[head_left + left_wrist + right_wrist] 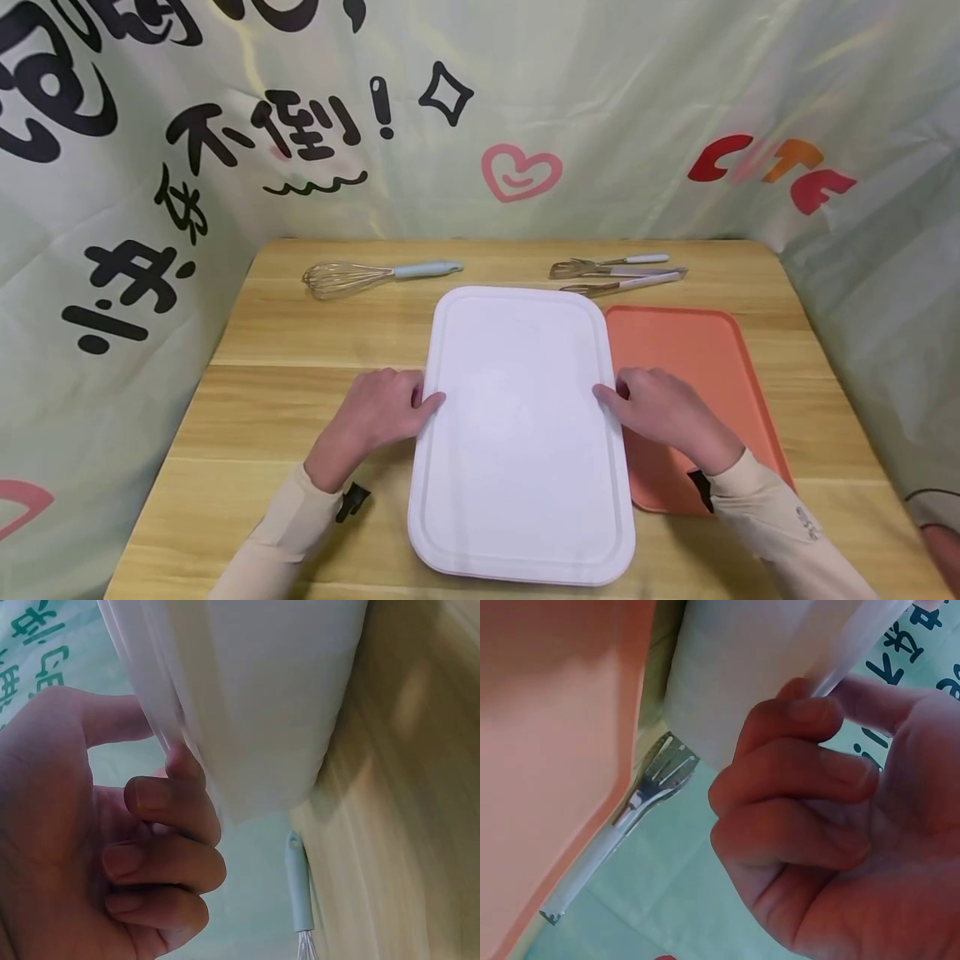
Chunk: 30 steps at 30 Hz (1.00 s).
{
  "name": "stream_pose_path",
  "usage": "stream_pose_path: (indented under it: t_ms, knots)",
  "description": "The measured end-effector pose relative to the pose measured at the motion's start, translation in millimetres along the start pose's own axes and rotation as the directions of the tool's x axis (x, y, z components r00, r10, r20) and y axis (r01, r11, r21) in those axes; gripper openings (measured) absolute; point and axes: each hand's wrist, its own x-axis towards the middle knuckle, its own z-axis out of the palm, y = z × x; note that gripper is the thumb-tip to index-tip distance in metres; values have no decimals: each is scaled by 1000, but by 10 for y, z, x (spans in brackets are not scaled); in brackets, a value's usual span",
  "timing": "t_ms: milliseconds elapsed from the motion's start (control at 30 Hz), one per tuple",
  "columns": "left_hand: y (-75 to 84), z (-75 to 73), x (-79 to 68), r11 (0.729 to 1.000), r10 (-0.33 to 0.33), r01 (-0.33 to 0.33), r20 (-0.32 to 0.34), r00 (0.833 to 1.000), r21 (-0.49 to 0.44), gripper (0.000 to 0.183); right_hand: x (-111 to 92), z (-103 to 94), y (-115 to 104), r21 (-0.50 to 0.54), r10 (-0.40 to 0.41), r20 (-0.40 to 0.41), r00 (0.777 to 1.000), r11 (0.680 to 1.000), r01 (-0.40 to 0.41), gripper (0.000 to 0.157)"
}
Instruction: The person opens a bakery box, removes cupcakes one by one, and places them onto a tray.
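In the head view a white rectangular lid lies across the middle, its long side running toward the person. Below it, the left wrist view shows the deep white wall of a box. My left hand pinches the lid's left edge, thumb on top and fingers curled beneath the rim. On the opposite edge my right hand holds the lid the same way. In the right wrist view the box's wall shows beyond the curled fingers. An orange tray lies under my right forearm, partly hidden by it.
At the back left of the wooden table lies a whisk with a pale blue handle. Several pale-handled utensils lie at the back right, one with a slotted head. Printed cloth hangs around the table.
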Motion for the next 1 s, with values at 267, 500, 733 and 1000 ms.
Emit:
stream_pose_path:
  t_ms: [267, 500, 733, 1000]
  knots:
    - [-14, -4, -9, 999, 8, -7, 13, 1000, -36, 42, 14, 6, 24, 53, -16, 49, 999, 999, 13, 40]
    - [-15, -11, -12, 995, -1, 6, 49, 999, -97, 42, 14, 9, 19, 63, -14, 60, 998, 998, 11, 40]
    - [-18, -14, -14, 992, -1, 8, 52, 999, -129, 42, 15, -3, 8, 66, -9, 60, 998, 998, 6, 39]
    - [-25, -3, -29, 988, -2, 11, 62, 998, -156, 42, -4, -14, -25, 48, -10, 42, 999, 999, 8, 40]
